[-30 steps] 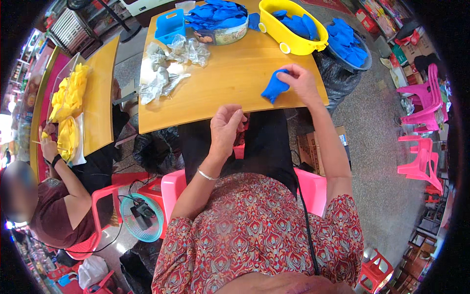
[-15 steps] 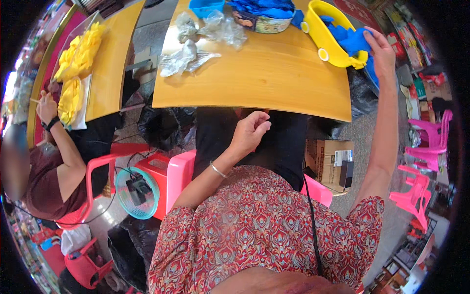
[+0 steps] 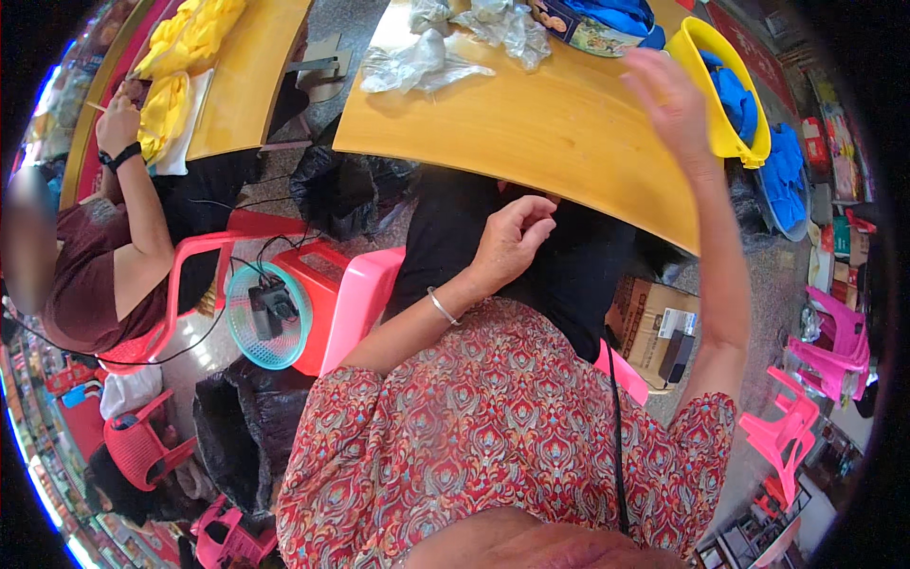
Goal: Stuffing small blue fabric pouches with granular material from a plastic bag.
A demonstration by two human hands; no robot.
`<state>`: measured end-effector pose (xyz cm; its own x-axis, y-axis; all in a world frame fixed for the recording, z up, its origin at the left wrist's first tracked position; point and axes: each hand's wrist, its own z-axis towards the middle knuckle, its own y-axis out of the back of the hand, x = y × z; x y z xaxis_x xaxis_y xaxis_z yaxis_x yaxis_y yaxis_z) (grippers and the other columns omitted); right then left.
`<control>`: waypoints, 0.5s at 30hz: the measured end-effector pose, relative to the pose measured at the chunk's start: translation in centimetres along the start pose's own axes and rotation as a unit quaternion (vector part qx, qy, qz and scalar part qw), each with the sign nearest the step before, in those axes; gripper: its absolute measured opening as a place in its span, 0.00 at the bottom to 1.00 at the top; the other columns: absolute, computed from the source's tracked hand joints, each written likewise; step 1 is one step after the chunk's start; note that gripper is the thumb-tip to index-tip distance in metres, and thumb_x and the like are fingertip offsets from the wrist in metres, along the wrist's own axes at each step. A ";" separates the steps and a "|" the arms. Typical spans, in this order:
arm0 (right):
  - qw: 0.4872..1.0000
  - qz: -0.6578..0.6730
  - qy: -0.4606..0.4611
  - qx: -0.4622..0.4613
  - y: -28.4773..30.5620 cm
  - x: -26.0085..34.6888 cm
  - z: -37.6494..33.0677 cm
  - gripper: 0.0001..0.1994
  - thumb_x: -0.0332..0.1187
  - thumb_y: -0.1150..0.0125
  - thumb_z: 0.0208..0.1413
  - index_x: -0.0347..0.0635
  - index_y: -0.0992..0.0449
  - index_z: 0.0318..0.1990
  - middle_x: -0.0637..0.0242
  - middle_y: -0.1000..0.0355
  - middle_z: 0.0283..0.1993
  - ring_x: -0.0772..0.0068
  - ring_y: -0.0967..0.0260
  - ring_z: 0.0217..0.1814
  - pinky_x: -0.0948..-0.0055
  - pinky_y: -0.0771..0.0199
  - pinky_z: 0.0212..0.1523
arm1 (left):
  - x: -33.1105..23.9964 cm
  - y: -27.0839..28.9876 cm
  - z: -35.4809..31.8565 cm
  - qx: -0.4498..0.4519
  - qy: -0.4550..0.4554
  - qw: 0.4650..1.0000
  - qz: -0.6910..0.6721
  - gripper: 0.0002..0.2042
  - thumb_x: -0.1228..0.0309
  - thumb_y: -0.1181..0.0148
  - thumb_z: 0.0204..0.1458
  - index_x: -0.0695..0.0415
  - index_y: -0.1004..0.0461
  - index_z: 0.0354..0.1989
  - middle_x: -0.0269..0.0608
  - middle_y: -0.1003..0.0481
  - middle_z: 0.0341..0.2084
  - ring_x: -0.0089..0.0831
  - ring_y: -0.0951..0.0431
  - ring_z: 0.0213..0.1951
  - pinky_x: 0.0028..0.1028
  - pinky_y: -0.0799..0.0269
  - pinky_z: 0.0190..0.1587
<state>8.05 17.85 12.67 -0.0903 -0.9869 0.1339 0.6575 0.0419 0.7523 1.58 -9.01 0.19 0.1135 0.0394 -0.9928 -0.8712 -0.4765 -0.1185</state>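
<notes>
My right hand (image 3: 671, 112) is over the right part of the table, smeared by motion, fingers stretched out and nothing visible in them. Beside it stands a yellow tub (image 3: 687, 57) with blue pieces (image 3: 732, 100), cloth-like or rubbery, inside. More blue pieces (image 3: 785, 180) lie in a grey basin (image 3: 799, 228) beyond the table's right edge. My left hand (image 3: 512, 245), a bracelet on its wrist, is closed over my lap at the near table edge. Its fingers are curled, and whatever they may hold is hidden.
On the yellow-brown table (image 3: 531, 123) lie crumpled clear plastic bags (image 3: 427, 64) and a round tin (image 3: 592, 36) of blue pieces. At left, a person (image 3: 118, 128) sits by yellow pieces (image 3: 163, 119) on another table. A teal basket (image 3: 268, 313) and a cardboard box (image 3: 654, 332) are nearby.
My right hand has let go of the blue piece at the tub and moved left over the table. My view has shifted. The left hand stays curled at the table edge.
</notes>
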 end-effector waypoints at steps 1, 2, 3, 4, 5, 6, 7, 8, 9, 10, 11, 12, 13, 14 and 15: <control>0.999 0.003 0.037 0.017 -1.6 1.8 0.5 0.10 0.33 0.37 0.53 0.39 0.22 0.41 0.61 0.25 0.43 0.58 0.27 0.46 0.66 0.28 0.48 | 0.3 -0.1 0.1 -0.001 -0.003 1.000 0.000 0.09 0.79 0.41 0.53 0.64 0.28 0.42 0.39 0.24 0.33 0.22 0.25 0.33 0.22 0.28 0.36; 0.998 0.049 0.024 0.016 -3.0 3.1 0.8 0.09 0.33 0.37 0.52 0.40 0.22 0.39 0.61 0.24 0.43 0.58 0.27 0.45 0.66 0.27 0.47 | 0.5 -0.4 0.0 -0.003 0.007 1.000 -0.023 0.07 0.79 0.42 0.53 0.64 0.28 0.40 0.37 0.24 0.31 0.21 0.25 0.32 0.22 0.28 0.35; 0.995 0.097 0.010 0.016 -4.4 4.2 1.0 0.08 0.33 0.37 0.52 0.40 0.22 0.38 0.61 0.24 0.42 0.58 0.27 0.44 0.66 0.27 0.46 | 0.6 -0.5 -0.1 -0.005 0.018 0.999 -0.046 0.06 0.79 0.43 0.54 0.64 0.27 0.39 0.36 0.24 0.30 0.20 0.25 0.31 0.22 0.28 0.34; 0.994 0.107 0.016 0.003 -6.0 4.8 1.5 0.08 0.32 0.36 0.51 0.40 0.21 0.37 0.61 0.24 0.41 0.57 0.27 0.43 0.66 0.27 0.45 | 0.2 -0.6 -0.2 -0.005 0.016 0.999 -0.046 0.06 0.79 0.43 0.54 0.64 0.27 0.39 0.36 0.24 0.30 0.20 0.25 0.31 0.22 0.28 0.34; 0.993 0.117 0.022 -0.009 -7.3 5.5 2.3 0.07 0.32 0.36 0.51 0.40 0.21 0.36 0.61 0.24 0.41 0.57 0.26 0.43 0.65 0.27 0.45 | -0.3 -0.7 -0.3 -0.008 0.026 0.998 -0.059 0.06 0.79 0.44 0.54 0.64 0.27 0.39 0.36 0.24 0.29 0.20 0.26 0.31 0.22 0.28 0.34; 0.993 0.117 0.025 -0.010 -8.5 6.3 3.0 0.07 0.32 0.36 0.51 0.40 0.21 0.36 0.61 0.24 0.41 0.57 0.26 0.43 0.65 0.27 0.45 | -0.7 -0.7 -0.4 -0.011 0.036 0.997 -0.071 0.05 0.80 0.44 0.54 0.64 0.27 0.39 0.35 0.24 0.29 0.20 0.26 0.31 0.21 0.28 0.34; 0.990 0.139 0.023 0.003 -9.7 7.4 4.0 0.08 0.32 0.36 0.51 0.39 0.21 0.38 0.61 0.24 0.41 0.57 0.27 0.44 0.65 0.27 0.46 | -0.8 -0.5 -0.4 -0.015 0.033 0.997 -0.071 0.05 0.80 0.44 0.54 0.64 0.27 0.39 0.35 0.24 0.29 0.20 0.26 0.31 0.21 0.28 0.34; 0.987 0.160 0.020 0.016 -10.7 8.3 4.9 0.10 0.32 0.36 0.51 0.38 0.22 0.39 0.60 0.24 0.42 0.56 0.27 0.46 0.65 0.27 0.47 | -1.0 -0.5 -0.4 -0.018 0.044 0.996 -0.073 0.05 0.79 0.44 0.54 0.64 0.27 0.39 0.35 0.24 0.29 0.19 0.26 0.31 0.22 0.28 0.34; 0.987 0.161 0.023 0.017 -11.9 9.1 5.7 0.10 0.32 0.36 0.51 0.38 0.22 0.39 0.60 0.24 0.42 0.56 0.27 0.46 0.65 0.27 0.47 | -1.1 -0.3 -0.4 -0.020 0.055 0.995 -0.075 0.05 0.79 0.45 0.55 0.64 0.27 0.39 0.35 0.24 0.29 0.19 0.26 0.31 0.22 0.28 0.34; 0.990 0.137 0.034 0.015 -13.3 9.8 6.6 0.10 0.33 0.36 0.51 0.39 0.21 0.39 0.59 0.25 0.41 0.55 0.27 0.46 0.64 0.27 0.47 | -1.5 -0.1 -0.4 -0.024 0.054 0.995 -0.075 0.05 0.79 0.45 0.55 0.64 0.27 0.39 0.35 0.24 0.29 0.19 0.26 0.31 0.22 0.28 0.34; 0.992 0.114 0.045 0.014 -14.4 10.0 7.2 0.11 0.35 0.35 0.50 0.39 0.21 0.39 0.59 0.25 0.40 0.54 0.27 0.45 0.63 0.27 0.46 | -2.0 0.2 -0.4 -0.024 0.050 0.997 -0.061 0.06 0.78 0.45 0.56 0.64 0.27 0.40 0.34 0.24 0.28 0.19 0.26 0.31 0.20 0.28 0.35; 0.992 0.115 0.048 0.014 -15.5 9.9 7.5 0.11 0.35 0.35 0.50 0.39 0.21 0.39 0.59 0.25 0.40 0.54 0.27 0.45 0.63 0.27 0.46 | -2.3 0.5 -0.4 -0.024 0.047 0.998 -0.047 0.06 0.77 0.45 0.57 0.63 0.27 0.42 0.34 0.25 0.27 0.18 0.26 0.31 0.19 0.28 0.36; 0.997 0.065 0.044 0.017 -16.7 9.6 7.6 0.11 0.35 0.36 0.50 0.39 0.21 0.38 0.59 0.25 0.39 0.55 0.27 0.44 0.63 0.27 0.45 | -2.4 0.7 -0.3 -0.027 0.045 0.997 -0.048 0.06 0.77 0.45 0.57 0.63 0.27 0.42 0.34 0.25 0.27 0.18 0.26 0.31 0.19 0.28 0.36; 0.999 0.014 0.041 0.018 -17.7 9.3 7.9 0.10 0.35 0.36 0.50 0.40 0.21 0.37 0.59 0.25 0.37 0.55 0.27 0.43 0.62 0.27 0.44 | -2.5 0.8 -0.2 -0.031 0.033 0.998 -0.052 0.06 0.77 0.45 0.57 0.63 0.27 0.42 0.34 0.25 0.27 0.18 0.26 0.30 0.19 0.28 0.35; 0.999 0.014 0.044 0.018 -18.4 8.6 8.2 0.10 0.35 0.36 0.50 0.40 0.21 0.37 0.59 0.25 0.37 0.55 0.27 0.43 0.62 0.27 0.44 | -2.5 1.0 -0.2 -0.034 0.021 0.998 -0.056 0.06 0.77 0.45 0.57 0.63 0.27 0.42 0.34 0.25 0.26 0.18 0.26 0.29 0.19 0.28 0.34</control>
<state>-10.95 9.88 5.22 -0.0054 -0.9951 0.0992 0.6314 0.0735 0.7720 0.50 -9.72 2.58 0.2297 0.0605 -0.9714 -0.8174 -0.5298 -0.2263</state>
